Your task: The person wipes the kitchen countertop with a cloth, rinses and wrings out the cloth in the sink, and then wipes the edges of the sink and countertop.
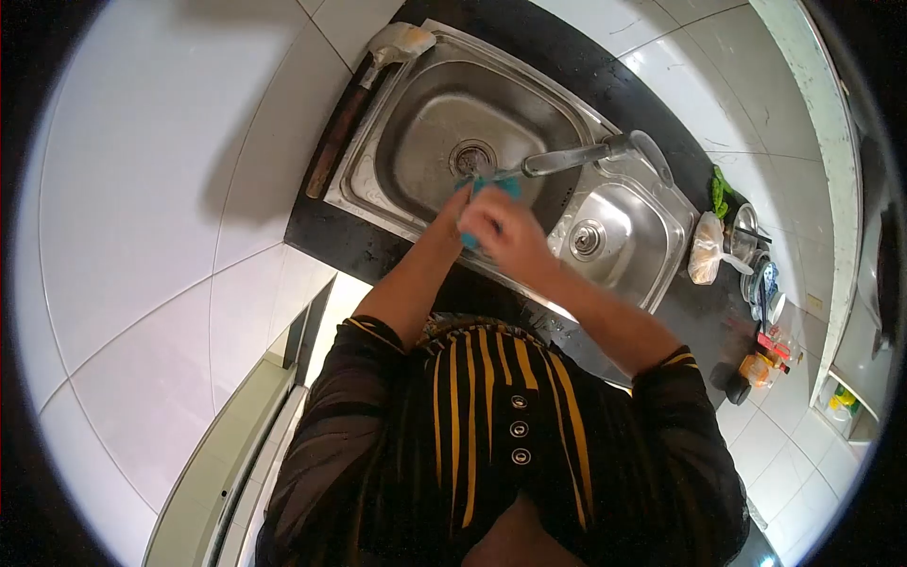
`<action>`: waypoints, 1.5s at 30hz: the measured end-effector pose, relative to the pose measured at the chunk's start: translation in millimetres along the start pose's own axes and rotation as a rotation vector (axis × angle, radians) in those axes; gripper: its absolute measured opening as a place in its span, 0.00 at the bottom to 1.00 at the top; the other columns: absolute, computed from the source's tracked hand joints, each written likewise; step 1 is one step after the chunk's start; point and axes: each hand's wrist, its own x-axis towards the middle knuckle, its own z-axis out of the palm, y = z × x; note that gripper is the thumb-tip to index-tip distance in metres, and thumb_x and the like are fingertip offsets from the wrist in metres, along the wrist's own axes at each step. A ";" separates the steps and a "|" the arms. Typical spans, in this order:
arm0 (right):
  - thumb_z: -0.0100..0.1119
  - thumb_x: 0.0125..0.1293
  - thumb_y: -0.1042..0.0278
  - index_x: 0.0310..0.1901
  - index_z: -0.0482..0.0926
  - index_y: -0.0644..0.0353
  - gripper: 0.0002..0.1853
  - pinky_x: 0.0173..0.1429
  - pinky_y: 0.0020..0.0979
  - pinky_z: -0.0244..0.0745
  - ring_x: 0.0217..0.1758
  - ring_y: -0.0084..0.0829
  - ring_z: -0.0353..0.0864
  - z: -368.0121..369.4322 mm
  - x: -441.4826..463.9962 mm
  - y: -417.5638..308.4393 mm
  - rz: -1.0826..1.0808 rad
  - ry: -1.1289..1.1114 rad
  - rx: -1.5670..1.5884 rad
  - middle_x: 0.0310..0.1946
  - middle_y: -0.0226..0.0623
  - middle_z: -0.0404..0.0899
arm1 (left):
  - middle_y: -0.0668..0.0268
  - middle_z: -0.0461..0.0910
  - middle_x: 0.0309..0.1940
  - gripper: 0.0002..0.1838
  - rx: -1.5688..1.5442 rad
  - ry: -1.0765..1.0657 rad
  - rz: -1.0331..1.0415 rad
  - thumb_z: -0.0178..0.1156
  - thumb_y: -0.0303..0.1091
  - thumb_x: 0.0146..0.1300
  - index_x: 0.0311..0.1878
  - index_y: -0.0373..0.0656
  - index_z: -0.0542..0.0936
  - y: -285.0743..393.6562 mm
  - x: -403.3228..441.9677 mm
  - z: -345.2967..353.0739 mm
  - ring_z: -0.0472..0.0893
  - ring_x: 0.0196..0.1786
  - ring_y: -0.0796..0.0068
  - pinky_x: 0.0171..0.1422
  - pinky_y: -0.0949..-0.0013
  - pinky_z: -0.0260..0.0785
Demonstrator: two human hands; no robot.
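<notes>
Right hand (508,230): fingers curled shut on blue cloth (507,186). Left hand (453,212): finger opening hidden, cannot tell. Advisable: firm grip, work kept low over left basin (416,123).

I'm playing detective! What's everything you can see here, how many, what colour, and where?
Teal cloth: one, teal, at the hands
Sink: one, silver, two basins, centre
Faucet: one, silver, over the sink
Long-handled tool: one, brown handle, whitish head, left of sink
Green vegetable: count unclear, right of sink
Plastic bag: one, whitish, below the vegetable
Dishes and bottles: count unclear, mixed colours, far right
Counter: one, black, around sink
Tiles: many, whitish, walls
Top: one, black with yellow stripes, bottom
Hands: left, right, over the sink
</notes>
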 end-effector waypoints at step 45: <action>0.50 0.62 0.46 0.56 0.69 0.57 0.27 0.46 0.39 0.71 0.42 0.41 0.78 -1.6 5.6 164.5 0.804 -0.013 -0.424 0.42 0.50 0.77 | 0.62 0.78 0.28 0.22 1.551 0.042 0.177 0.61 0.49 0.53 0.41 0.40 0.75 26.1 -2.8 11.2 0.78 0.30 0.66 0.33 0.66 0.70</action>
